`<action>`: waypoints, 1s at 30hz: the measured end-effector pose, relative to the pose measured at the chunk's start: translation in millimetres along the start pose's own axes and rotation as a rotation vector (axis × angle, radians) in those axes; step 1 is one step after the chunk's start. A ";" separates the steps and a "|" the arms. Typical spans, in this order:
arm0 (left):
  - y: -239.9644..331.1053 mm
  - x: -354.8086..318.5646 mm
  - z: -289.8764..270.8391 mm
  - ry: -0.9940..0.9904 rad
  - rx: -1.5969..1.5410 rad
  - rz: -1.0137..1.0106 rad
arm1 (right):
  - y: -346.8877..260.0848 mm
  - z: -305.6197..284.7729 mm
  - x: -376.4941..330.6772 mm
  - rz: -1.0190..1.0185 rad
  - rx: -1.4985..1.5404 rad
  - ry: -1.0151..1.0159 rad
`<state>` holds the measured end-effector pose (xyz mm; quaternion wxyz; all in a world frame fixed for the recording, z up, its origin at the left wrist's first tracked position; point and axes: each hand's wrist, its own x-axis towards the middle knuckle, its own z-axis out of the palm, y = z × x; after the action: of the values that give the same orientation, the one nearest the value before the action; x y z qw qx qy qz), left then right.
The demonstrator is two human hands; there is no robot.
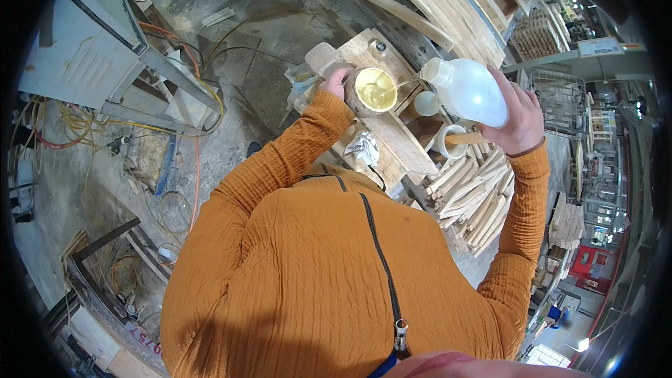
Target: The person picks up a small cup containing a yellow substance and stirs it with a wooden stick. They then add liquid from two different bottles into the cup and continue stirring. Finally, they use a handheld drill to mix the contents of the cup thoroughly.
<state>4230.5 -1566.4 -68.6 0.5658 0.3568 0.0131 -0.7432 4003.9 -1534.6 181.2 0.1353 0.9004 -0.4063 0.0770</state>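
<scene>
My left hand [338, 82] is closed round the left side of a cup [365, 106] with pale yellow liquid inside. In my right hand [519, 115] is a translucent white plastic bottle [470, 92], tilted so that its uncapped mouth points left toward the cup. A thin stream runs from the bottle's mouth into the cup. Below the bottle stand a small pale round container [427, 103] and a white pot [449, 141] with a wooden stick [467, 138] leaning out of it.
A crumpled white wad [362, 148] lies on the wooden bench [395, 138] near me. Cut wood strips [476, 199] are heaped at the right. Large boards [448, 7] stand beyond the bench. A grey metal cabinet [84, 63] and hoses [210, 108] occupy the left floor.
</scene>
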 end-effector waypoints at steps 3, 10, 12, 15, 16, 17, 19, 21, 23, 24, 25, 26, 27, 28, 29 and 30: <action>-1.2 1.8 -1.1 0.006 0.030 0.018 | 1.4 -2.9 -1.5 0.006 -0.007 -0.026; -3.1 12.2 -5.5 -0.005 0.028 0.099 | 2.7 3.7 -0.7 0.080 0.176 -0.040; -0.7 3.1 4.0 -0.045 -0.007 0.070 | 2.8 20.2 -6.5 0.165 0.421 -0.056; 4.3 -10.1 16.6 -0.126 -0.107 0.185 | -1.2 59.8 -21.1 0.257 0.828 0.007; 5.5 -13.4 19.9 -0.133 -0.120 0.201 | -3.3 71.6 -25.6 0.280 0.922 -0.002; 6.5 -16.5 23.5 -0.140 -0.131 0.215 | -5.8 82.0 -31.1 0.304 1.016 -0.010; 8.1 -18.1 23.8 -0.141 -0.164 0.235 | -10.9 89.5 -31.9 0.330 1.095 -0.048; 8.2 -16.5 21.7 -0.138 -0.202 0.245 | -13.6 93.3 -31.7 0.336 1.062 -0.097; 12.7 -11.0 14.1 -0.166 -0.159 0.222 | -15.4 95.2 -30.2 0.313 1.004 -0.087; 14.9 -13.2 15.3 -0.181 -0.134 0.200 | -14.6 95.6 -32.1 0.307 0.955 -0.092; 14.0 -16.1 18.2 -0.151 -0.108 0.247 | -14.0 96.1 -33.7 0.302 0.906 -0.096; 12.3 -19.1 21.9 -0.122 -0.082 0.294 | -13.5 97.0 -34.9 0.312 0.877 -0.120; 11.2 -21.2 23.9 -0.094 -0.059 0.345 | -13.5 96.6 -34.2 0.317 0.845 -0.145; 11.4 -22.0 25.4 -0.106 -0.061 0.367 | -13.7 95.9 -34.0 0.323 0.813 -0.169; 12.4 -22.3 27.4 -0.119 -0.062 0.388 | -13.8 94.5 -34.1 0.315 0.778 -0.175; 12.9 -21.9 27.9 -0.130 -0.064 0.412 | -14.2 93.2 -33.2 0.303 0.744 -0.180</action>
<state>4229.4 -1564.6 -30.9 0.7166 0.2849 -0.0731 -0.6324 3995.4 -1530.6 81.7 -0.2486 0.8210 -0.4890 0.1585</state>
